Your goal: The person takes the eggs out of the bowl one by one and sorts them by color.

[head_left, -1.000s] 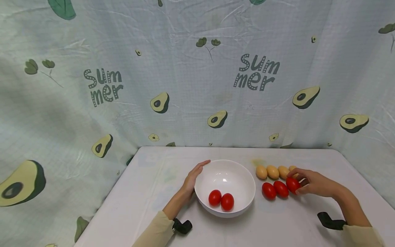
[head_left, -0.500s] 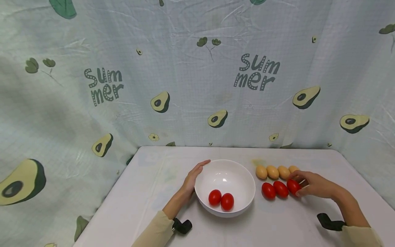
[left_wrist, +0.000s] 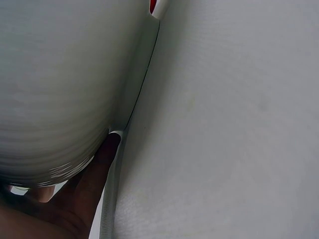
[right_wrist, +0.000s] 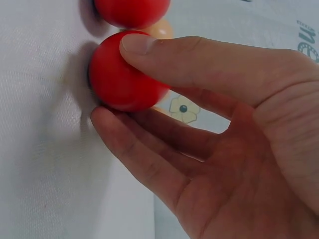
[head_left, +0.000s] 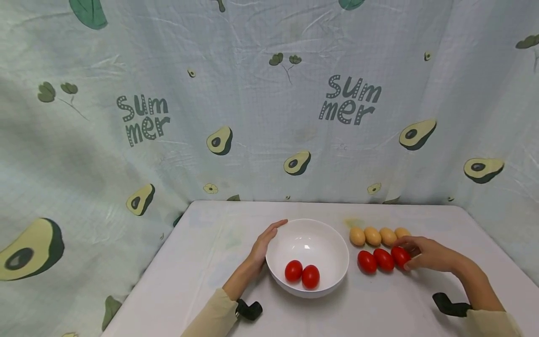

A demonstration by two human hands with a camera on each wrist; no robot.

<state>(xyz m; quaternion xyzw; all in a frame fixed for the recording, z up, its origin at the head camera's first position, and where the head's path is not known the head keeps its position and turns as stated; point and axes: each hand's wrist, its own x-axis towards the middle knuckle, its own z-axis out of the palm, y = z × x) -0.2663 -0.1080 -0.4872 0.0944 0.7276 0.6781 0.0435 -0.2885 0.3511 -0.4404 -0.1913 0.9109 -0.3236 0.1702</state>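
Note:
In the head view a white bowl (head_left: pixel 309 243) stands mid-table with two red eggs (head_left: pixel 310 276) inside. My left hand (head_left: pixel 260 250) rests along the bowl's left side, fingers extended; the left wrist view shows a digit against the bowl's outer wall (left_wrist: pixel 60 89). To the right, my right hand (head_left: pixel 429 254) pinches the rightmost red egg (head_left: pixel 400 257) of a row of three, still down on the table. The right wrist view has the thumb on top of this egg (right_wrist: pixel 119 82) and the fingers at its other side. Two more red eggs (head_left: pixel 383 260) lie to its left.
Behind the red row lies a row of several tan eggs (head_left: pixel 372 236), the rightmost partly hidden by my right hand. A white cloth covers the table (head_left: pixel 219 243). A patterned curtain (head_left: pixel 252 103) hangs behind the table's far edge.
The right hand stays at the rightmost red egg, which has shifted very slightly right and now sits a little lower. The left hand and bowl hold their place.

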